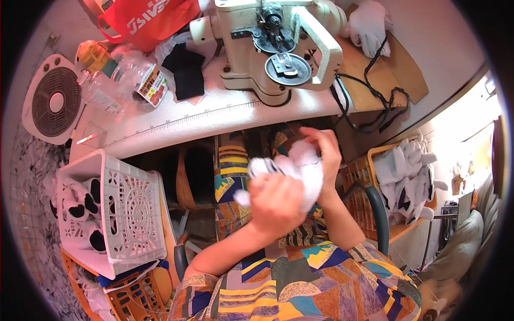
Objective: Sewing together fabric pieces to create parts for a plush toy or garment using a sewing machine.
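Note:
A bunched white knitted sock (309, 170) with some dark marking is held up over my lap, below the table edge. My left hand (276, 199) is closed around its near left part, and a bit of white cloth sticks out past the fist. My right hand (327, 152) grips the far right side, with the fingers bent over the top. Some of the cloth is blurred and partly hidden by the fingers. Beyond my hands, a cream sewing machine (243, 72) with two round metal discs stands on the white table (187, 119).
Left, a white plastic crate (134, 214) holds white pieces with black patches, above an orange basket (131, 291). At right, an orange crate (361, 174) is heaped with white knitwear. A fan (53, 101), plastic jar (152, 88), black cloth (184, 72) and black cord (375, 99) are around the table.

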{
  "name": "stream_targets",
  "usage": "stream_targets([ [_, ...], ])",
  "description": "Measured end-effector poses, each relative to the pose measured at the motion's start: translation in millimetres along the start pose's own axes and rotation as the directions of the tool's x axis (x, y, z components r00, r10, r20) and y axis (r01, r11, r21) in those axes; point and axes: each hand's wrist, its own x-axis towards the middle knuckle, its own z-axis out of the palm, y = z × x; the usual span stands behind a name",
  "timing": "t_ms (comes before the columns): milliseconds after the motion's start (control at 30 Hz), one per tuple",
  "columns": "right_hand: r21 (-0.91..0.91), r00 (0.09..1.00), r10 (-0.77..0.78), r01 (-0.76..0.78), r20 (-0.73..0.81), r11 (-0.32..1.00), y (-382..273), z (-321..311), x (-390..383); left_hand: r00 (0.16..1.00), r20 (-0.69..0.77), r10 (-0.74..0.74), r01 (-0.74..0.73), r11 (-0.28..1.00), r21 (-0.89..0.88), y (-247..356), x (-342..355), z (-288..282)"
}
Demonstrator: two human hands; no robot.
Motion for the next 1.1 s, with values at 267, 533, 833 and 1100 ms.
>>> stream_targets([
  [267,-0.158,0.951,0.145,-0.105,0.271,0.982,-28.7,-15.5,-15.8,0.931,0.011,-0.364,0.364,0.931,-0.027,-41.5,0.4,-3.3],
  [533,-0.104,0.973,0.091,-0.07,0.211,0.992,-41.8,-11.0,0.3,0.93,-0.248,0.273,-0.324,0.926,-0.196,-8.7,-10.8,-5.7],
  [833,-0.089,0.912,-0.359,0.381,0.199,0.92,-45.1,3.6,-5.3,0.833,0.468,-0.294,0.399,0.906,-0.141,-30.0,-27.6,18.3],
  [1100,-0.313,0.939,-0.328,0.343,0.101,0.886,-38.6,26.3,-14.2,0.761,0.272,-0.589,0.625,0.554,-0.55,-57.4,-21.1,28.1],
])
